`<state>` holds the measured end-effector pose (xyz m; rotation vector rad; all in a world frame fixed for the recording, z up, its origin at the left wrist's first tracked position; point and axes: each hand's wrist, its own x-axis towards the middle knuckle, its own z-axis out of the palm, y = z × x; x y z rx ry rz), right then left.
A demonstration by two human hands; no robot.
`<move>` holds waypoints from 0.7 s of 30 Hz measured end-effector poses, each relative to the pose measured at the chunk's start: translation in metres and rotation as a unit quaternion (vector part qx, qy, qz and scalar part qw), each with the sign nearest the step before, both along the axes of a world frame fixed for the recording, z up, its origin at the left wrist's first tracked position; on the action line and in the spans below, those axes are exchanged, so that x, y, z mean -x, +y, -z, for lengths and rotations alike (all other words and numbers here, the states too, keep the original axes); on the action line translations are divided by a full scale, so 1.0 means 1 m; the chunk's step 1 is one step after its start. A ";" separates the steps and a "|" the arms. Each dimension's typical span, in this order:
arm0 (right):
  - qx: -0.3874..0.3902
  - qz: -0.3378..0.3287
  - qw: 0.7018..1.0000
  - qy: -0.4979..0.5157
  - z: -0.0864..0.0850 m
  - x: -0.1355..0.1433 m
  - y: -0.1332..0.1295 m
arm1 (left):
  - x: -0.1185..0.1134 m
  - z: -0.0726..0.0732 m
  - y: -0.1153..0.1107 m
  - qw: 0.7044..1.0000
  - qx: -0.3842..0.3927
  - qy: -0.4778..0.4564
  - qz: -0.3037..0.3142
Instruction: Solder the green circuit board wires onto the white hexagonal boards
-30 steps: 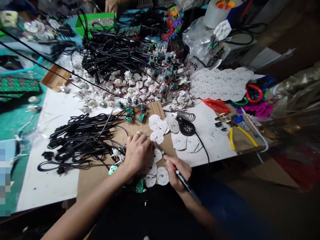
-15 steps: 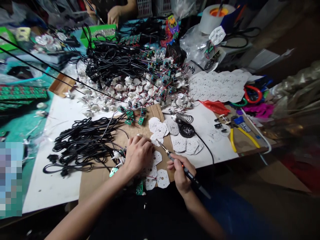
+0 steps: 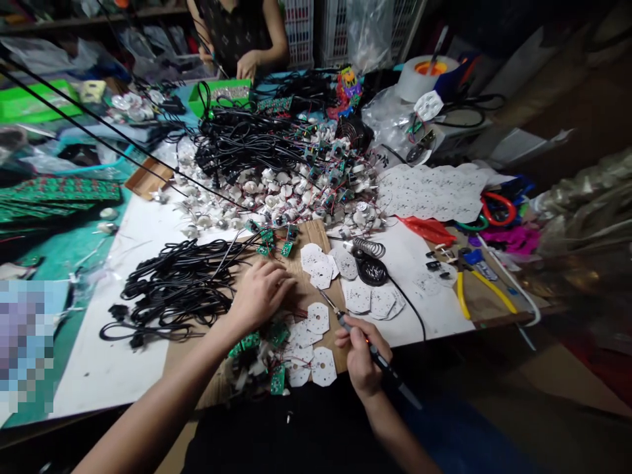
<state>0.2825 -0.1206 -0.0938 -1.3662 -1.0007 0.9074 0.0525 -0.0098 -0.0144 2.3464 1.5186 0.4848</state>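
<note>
My right hand point(image 3: 365, 355) is closed around a soldering iron point(image 3: 378, 359), its metal tip pointing up-left near a stack of white circuit boards point(image 3: 316, 263). My left hand point(image 3: 261, 293) is over the cardboard point(image 3: 296, 263), fingers loosely bent and partly apart, with nothing visible in them. Just beyond its fingers are small green circuit boards point(image 3: 266, 242) with thin wires. Below it, white boards with a centre hole point(image 3: 324, 366) lie joined by red wires to green boards point(image 3: 278, 380). White parts point(image 3: 251, 368) there are blurred.
Bundled black cables point(image 3: 172, 283) lie left of the cardboard. A heap of white parts point(image 3: 276, 191) spreads behind. To the right are a coiled iron holder point(image 3: 368, 249), yellow-handled pliers point(image 3: 486, 286) and a white board sheet point(image 3: 434, 191). Across the table, another person's hand point(image 3: 247, 64) is near a green tray point(image 3: 222, 95).
My left hand has moved up and left, off the white boards. Green boards and white parts beside it have shifted lower. The soldering iron stays in my right hand; the camera has tilted up.
</note>
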 end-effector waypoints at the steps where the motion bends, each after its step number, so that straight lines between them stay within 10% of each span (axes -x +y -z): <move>1: 0.000 0.001 1.000 0.004 0.000 0.000 0.000 | 0.003 0.002 0.002 1.000 0.024 0.002 0.004; 5: 0.001 0.009 1.000 0.022 0.002 0.002 0.001 | 0.005 0.010 -0.003 0.989 0.135 -0.001 0.061; 10: -0.009 0.027 0.999 0.030 0.001 0.004 0.003 | 0.011 0.007 -0.003 0.994 0.091 -0.060 0.001; 16: -0.009 0.011 1.000 0.012 -0.005 0.002 0.006 | 0.063 -0.023 0.080 0.955 -0.011 0.046 -0.292; 21: -0.011 0.014 1.000 0.008 -0.005 0.004 0.005 | 0.079 -0.031 0.144 0.940 0.170 0.055 -0.289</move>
